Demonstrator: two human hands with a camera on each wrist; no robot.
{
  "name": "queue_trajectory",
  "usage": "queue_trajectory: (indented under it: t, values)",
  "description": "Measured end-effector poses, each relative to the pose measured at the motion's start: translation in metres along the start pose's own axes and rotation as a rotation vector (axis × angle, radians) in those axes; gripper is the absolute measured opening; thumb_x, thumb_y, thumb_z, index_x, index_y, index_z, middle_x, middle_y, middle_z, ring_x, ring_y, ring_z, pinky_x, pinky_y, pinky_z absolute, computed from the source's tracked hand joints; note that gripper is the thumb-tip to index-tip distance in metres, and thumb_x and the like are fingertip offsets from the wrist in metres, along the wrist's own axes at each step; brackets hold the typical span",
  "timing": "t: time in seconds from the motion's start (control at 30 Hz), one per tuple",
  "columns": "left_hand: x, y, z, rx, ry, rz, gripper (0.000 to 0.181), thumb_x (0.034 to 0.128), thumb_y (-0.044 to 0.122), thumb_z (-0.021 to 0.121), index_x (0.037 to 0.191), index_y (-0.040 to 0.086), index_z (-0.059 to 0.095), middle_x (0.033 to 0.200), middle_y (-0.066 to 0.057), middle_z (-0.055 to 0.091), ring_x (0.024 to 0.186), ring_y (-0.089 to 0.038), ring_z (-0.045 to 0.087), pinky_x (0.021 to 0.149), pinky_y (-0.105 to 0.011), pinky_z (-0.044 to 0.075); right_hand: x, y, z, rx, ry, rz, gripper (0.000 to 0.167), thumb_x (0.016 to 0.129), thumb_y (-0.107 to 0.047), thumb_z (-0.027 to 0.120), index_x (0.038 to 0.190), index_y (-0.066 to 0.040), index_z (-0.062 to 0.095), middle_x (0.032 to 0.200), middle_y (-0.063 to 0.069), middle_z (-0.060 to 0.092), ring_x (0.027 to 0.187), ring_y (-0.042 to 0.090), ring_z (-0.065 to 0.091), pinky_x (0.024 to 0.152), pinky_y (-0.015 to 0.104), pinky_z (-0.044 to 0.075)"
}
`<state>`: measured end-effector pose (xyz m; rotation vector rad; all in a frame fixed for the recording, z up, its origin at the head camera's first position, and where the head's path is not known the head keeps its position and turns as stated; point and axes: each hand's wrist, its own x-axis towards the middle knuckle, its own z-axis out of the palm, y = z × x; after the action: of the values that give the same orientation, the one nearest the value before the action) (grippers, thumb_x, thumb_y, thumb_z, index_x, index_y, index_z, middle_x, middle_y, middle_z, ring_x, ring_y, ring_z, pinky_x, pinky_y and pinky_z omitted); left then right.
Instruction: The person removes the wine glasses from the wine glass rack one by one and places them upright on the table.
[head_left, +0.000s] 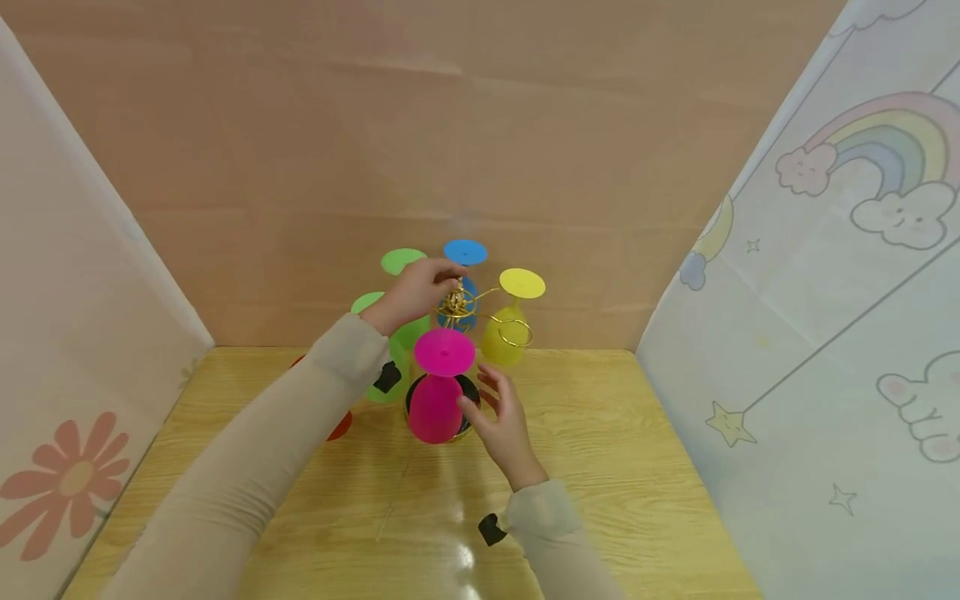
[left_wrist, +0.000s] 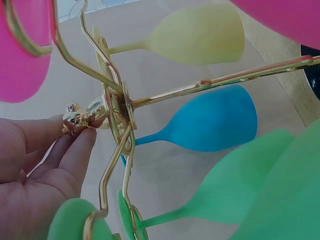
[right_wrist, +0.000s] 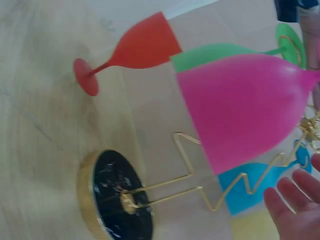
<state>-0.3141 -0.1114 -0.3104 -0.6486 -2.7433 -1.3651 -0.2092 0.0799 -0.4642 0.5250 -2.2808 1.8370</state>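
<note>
Fingers (left_wrist: 80,150) of the left hand (head_left: 416,292) pinch the gold finial (left_wrist: 82,117) atop the goblet rack (left_wrist: 170,94); the right hand (head_left: 504,423) has its fingers spread, loosely bent, holding nothing. Pink goblet (head_left: 435,410) hangs foot-up on the rack's near side, just left of the right fingers, long axis roughly upright. Right hand is nearer its bowl, left is up beyond its foot; right-thumb contact unclear.

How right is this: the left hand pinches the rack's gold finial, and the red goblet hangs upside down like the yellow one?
One slip: the red goblet stands upright on the table, as the right wrist view shows. The left hand pinches the gold finial, and the yellow goblet hangs upside down.
</note>
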Motion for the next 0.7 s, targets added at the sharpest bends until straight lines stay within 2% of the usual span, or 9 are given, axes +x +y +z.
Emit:
queue_trajectory:
  t: [0.1,0.2,0.47,0.7]
  values:
    - [0.0,-0.001,0.0,-0.024,0.012,0.004,0.032,0.1047,0.007,0.055,0.135,0.0,0.062,0.135,-0.016,0.063,0.124,-0.03,0.059,0.102,-0.041,0.05,-0.003,0.004,0.004,-0.004,-0.079,0.077,0.074,0.092,-0.027,0.078,0.152,-0.007,0.039,0.153,0.01,0.042,0.142,0.031,0.039,0.116,0.051,0.035]
    - [0.0,-0.004,0.0,-0.058,0.021,0.008,0.031,0.1042,0.006,0.056,0.134,0.001,0.064,0.132,-0.015,0.065,0.121,-0.029,0.061,0.1,-0.04,0.052,-0.004,0.007,0.008,-0.014,-0.119,0.116,0.082,0.087,-0.028,0.083,0.154,-0.009,0.039,0.154,0.01,0.042,0.144,0.031,0.038,0.117,0.049,0.034]
    - [-0.001,-0.007,0.0,-0.095,0.034,0.0,0.031,0.1037,0.006,0.057,0.133,0.001,0.065,0.132,-0.015,0.065,0.119,-0.028,0.062,0.099,-0.039,0.052,-0.002,0.007,0.016,0.002,-0.137,0.129,0.085,0.083,-0.021,0.086,0.153,-0.005,0.04,0.154,0.013,0.044,0.14,0.033,0.044,0.116,0.048,0.036]
    - [-0.001,-0.004,0.002,-0.077,0.043,-0.002,0.031,0.1037,0.005,0.056,0.134,0.0,0.064,0.133,-0.016,0.065,0.12,-0.03,0.061,0.099,-0.039,0.052,0.001,0.003,0.02,-0.029,-0.145,0.137,0.088,0.079,-0.021,0.089,0.152,-0.008,0.042,0.148,0.009,0.051,0.135,0.03,0.051,0.112,0.046,0.042]
